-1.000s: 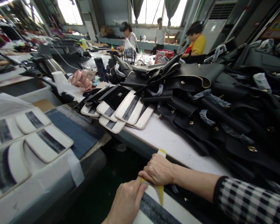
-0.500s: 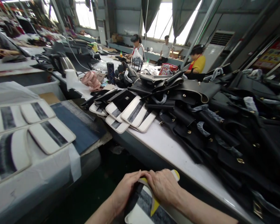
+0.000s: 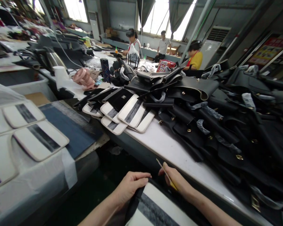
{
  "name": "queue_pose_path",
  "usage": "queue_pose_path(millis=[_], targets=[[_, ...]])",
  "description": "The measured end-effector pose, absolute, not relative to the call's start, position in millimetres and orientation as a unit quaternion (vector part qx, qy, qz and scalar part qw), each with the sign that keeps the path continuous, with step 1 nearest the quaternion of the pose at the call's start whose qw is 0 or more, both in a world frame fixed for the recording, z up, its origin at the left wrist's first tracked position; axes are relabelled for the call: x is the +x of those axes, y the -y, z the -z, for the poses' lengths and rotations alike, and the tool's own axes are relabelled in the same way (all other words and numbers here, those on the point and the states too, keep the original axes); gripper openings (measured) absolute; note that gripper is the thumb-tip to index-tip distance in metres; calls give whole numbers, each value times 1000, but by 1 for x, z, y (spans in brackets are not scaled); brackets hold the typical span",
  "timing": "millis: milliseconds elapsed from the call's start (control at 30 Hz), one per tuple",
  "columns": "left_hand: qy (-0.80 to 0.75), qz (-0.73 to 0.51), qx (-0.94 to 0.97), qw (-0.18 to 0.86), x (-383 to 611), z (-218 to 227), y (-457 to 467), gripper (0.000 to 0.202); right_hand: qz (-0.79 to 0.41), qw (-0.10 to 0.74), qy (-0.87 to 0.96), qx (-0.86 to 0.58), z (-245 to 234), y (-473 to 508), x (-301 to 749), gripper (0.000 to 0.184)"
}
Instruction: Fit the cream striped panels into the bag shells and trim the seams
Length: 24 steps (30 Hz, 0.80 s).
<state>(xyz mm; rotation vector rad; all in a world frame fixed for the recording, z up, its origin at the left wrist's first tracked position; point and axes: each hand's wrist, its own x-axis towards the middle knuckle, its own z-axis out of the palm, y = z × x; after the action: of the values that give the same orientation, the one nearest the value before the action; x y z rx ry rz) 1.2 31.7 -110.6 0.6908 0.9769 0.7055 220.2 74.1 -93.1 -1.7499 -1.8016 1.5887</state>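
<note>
My left hand (image 3: 134,185) pinches the top corner of a black bag piece with a white, dark-striped panel (image 3: 153,201), thumb on its near face. The piece is tilted and runs out of the bottom of the view. Just right of that corner, my right hand (image 3: 175,180) is closed around a slim yellow tool (image 3: 172,184). The tool's thin end points up and to the left, apart from the panel. What kind of tool it is, I cannot make out.
White striped panels (image 3: 41,139) lie on the left, beside a blue board (image 3: 72,125). More striped pieces (image 3: 132,110) overlap at the table edge (image 3: 153,147). Black bag pieces with gold fittings (image 3: 202,131) are heaped on the right. Behind stand a pink fan (image 3: 83,78) and several people.
My hands were together over the panel's top edge and have moved apart. My right hand has shifted right with the yellow tool, which has turned to point up and left.
</note>
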Motion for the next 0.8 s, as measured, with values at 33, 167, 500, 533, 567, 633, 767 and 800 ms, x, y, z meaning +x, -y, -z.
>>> queue_pose_path(millis=[33,167,500,533,567,633,767,800], targets=[[-454,-326,336,759,1,112,-31,47,-600,110,527,-592,91,-76,220,75],[-455,-327,399,726,0,112,-28,43,-718,153,466,-493,82,-80,211,69],[-434,-307,491,690,-1,104,-35,39,-621,138,634,-439,96,-76,191,42],[-438,-305,506,677,-1,104,-36,38,-600,133,655,-439,97,-75,191,42],[-443,-305,519,664,0,104,-38,38,-579,128,675,-439,98,-74,191,42],[-447,-312,520,657,3,103,-40,36,-551,118,700,-440,100,-74,192,43],[-442,-336,449,700,10,104,-43,38,-507,91,697,-499,92,-77,198,52],[-446,-339,428,709,10,106,-41,40,-496,94,691,-518,85,-77,202,59]])
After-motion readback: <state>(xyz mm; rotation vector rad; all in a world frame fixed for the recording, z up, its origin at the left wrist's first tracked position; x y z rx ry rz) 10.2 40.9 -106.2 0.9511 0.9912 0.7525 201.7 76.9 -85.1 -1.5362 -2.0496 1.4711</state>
